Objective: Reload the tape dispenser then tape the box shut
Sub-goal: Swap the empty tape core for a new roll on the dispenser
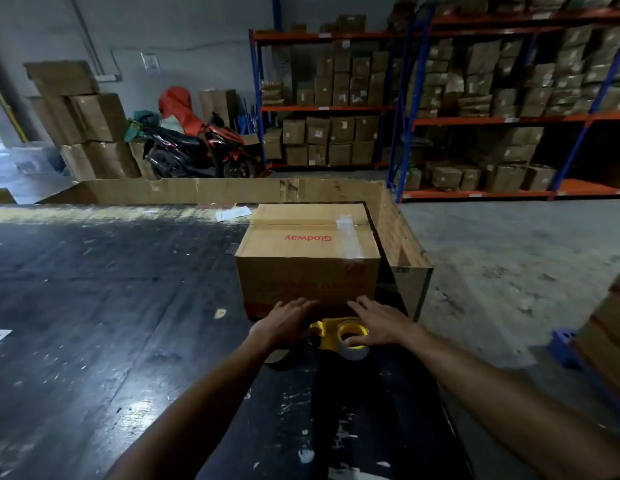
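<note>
A brown cardboard box [306,252] with red "Glodway" print stands on the dark table [128,306], flaps folded down, one clear tape strip across the seam at its right. In front of it lies a yellow tape dispenser [331,336] with a tape roll [353,349] on it. My left hand [286,323] rests palm down on the dispenser's left end, fingers spread toward the box. My right hand [377,323] lies over the roll's right side, thumb at the roll's core. A dark round object [282,360] sits partly hidden under my left wrist.
A cardboard wall [197,190] lines the table's far and right edges. A paper slip [232,213] lies left of the box. Beyond are stacked cartons [87,123], a motorbike [201,150], and shelving racks [474,98] full of boxes. Concrete floor lies to the right.
</note>
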Tool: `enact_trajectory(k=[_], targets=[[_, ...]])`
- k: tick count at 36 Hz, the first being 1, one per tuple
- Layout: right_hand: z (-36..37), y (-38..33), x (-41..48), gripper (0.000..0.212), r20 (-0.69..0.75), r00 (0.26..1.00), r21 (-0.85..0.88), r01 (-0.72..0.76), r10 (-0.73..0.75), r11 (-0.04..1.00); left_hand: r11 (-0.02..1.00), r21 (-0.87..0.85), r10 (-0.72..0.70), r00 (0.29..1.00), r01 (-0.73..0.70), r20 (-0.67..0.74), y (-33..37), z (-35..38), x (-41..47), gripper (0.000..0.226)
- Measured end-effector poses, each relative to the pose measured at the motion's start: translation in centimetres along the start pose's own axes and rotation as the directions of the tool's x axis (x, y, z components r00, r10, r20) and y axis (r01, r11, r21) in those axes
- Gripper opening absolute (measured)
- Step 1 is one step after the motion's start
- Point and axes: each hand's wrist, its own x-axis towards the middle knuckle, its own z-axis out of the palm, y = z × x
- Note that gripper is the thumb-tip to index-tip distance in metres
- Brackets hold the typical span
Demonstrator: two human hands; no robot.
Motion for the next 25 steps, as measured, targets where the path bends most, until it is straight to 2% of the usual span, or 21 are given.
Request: enact_trajectory(k=[2,4,11,14,16,19,21,23,25], targets=[[0.7,0.0,0.1,0.115,0.069,0.997,0.035,-0.026,0.023,0.999,1.0,0.006,-0.022,0.994,0.022,0.104,0.8,0.9,0.2,0.075],[1.8,-0.1,0.1,0.119,0.121,0.992,0.087,-0.047,0.037,0.995,0.999,0.026,-0.034,0.99,0.031,0.137,1.7,2.1,0.1,0.073],[4.2,-0.1,1.3,0.113,0.103,0.993,0.11,-0.066,0.055,0.992,0.997,0.017,-0.079,0.995,0.078,0.057,2.9,4.1,0.3,0.058],[4.0,0.0,1.7,0.112,0.115,0.993,0.124,-0.049,0.034,0.991,1.0,0.006,-0.028,0.999,0.028,0.033,2.9,3.6,0.0,0.057],[3.5,0.0,1.7,0.117,0.106,0.994,0.131,-0.033,0.02,0.991,1.0,-0.022,0.008,0.999,-0.009,-0.034,2.8,3.2,-0.3,0.057],[1.8,-0.1,1.4,0.115,0.029,0.999,0.09,0.013,-0.015,0.996,0.984,-0.16,0.036,0.974,-0.073,-0.224,2.2,2.9,-0.9,0.055],[0.4,-0.2,1.1,0.114,-0.029,0.998,0.041,0.05,-0.049,0.998,0.948,-0.301,0.0,0.945,-0.104,-0.328,1.9,2.8,-1.5,0.061],[-0.7,-0.2,0.8,0.118,-0.081,0.994,-0.007,0.074,-0.075,0.997,0.872,-0.476,-0.12,0.897,-0.109,-0.425,2.1,2.7,-1.9,0.064],[-2.0,-0.3,0.4,0.117,-0.135,0.987,-0.024,0.084,-0.086,0.996,0.77,-0.637,-0.313,0.843,-0.045,-0.437,2.8,2.8,-2.2,0.055]])
